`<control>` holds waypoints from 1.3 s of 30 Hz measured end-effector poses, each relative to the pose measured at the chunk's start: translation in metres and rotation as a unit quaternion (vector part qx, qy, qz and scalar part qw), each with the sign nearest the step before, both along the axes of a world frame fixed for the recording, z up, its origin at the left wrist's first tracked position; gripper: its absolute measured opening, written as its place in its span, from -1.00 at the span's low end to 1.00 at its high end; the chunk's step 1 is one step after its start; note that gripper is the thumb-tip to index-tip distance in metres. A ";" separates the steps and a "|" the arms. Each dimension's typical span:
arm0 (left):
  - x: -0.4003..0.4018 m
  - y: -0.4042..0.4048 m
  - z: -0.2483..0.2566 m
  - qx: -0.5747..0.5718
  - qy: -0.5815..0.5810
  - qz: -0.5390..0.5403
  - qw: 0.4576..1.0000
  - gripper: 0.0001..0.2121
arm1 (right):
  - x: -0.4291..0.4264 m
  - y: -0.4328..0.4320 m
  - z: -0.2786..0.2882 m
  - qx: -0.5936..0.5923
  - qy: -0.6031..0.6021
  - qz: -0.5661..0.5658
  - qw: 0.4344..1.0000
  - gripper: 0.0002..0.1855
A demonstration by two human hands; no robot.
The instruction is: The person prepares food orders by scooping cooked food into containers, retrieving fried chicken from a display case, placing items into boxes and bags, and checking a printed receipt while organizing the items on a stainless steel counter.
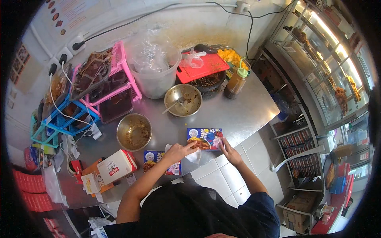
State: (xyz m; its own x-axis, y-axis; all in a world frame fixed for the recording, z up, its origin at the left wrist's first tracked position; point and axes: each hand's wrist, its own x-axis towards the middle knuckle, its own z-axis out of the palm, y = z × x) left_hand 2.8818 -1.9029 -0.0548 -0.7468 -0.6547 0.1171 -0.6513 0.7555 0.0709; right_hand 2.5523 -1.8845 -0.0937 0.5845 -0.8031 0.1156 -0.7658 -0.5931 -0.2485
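Note:
A blue printed cardboard food box [204, 139] lies on the steel table near its front edge. Fingers of my left hand [179, 152] rest on the left part of its top, while my right hand [228, 148] touches its right side. White paper or plastic [194, 157] hangs beneath my left hand at the edge. A second blue box [176, 170] lies partly under my left forearm. Behind the boxes stand two steel bowls, one with sauce remains [134, 131], the other with a spoon in it [183, 100].
On the steel table [241, 119], a sauce bottle [236, 82], a red cutting board [203, 67] and a clear plastic bucket [154, 71] stand at the back. Pink racks [119, 68] and a white box [116, 167] are at left. A glass food display [330, 65] is at right.

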 end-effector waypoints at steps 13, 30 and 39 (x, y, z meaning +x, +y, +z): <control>-0.022 -0.029 -0.022 0.248 0.218 0.342 0.880 -0.38 | 0.046 -0.011 0.050 -0.048 -0.092 -0.162 0.981 -0.39; -0.030 -0.040 -0.077 0.422 0.308 0.204 0.828 -0.13 | 0.072 0.007 0.056 0.029 0.014 -0.117 0.993 0.09; -0.012 -0.017 -0.033 0.381 0.276 0.219 0.855 -0.11 | 0.112 -0.056 0.081 0.513 -0.231 -0.064 0.824 -0.21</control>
State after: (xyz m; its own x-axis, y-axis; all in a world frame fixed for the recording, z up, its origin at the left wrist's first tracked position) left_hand 2.8693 -1.9199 -0.0875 -0.3790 -0.9006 -0.2127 -0.5689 0.0455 0.8211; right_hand 2.6644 -1.9409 -0.0129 0.5714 -0.6683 -0.4762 -0.4888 0.1889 -0.8517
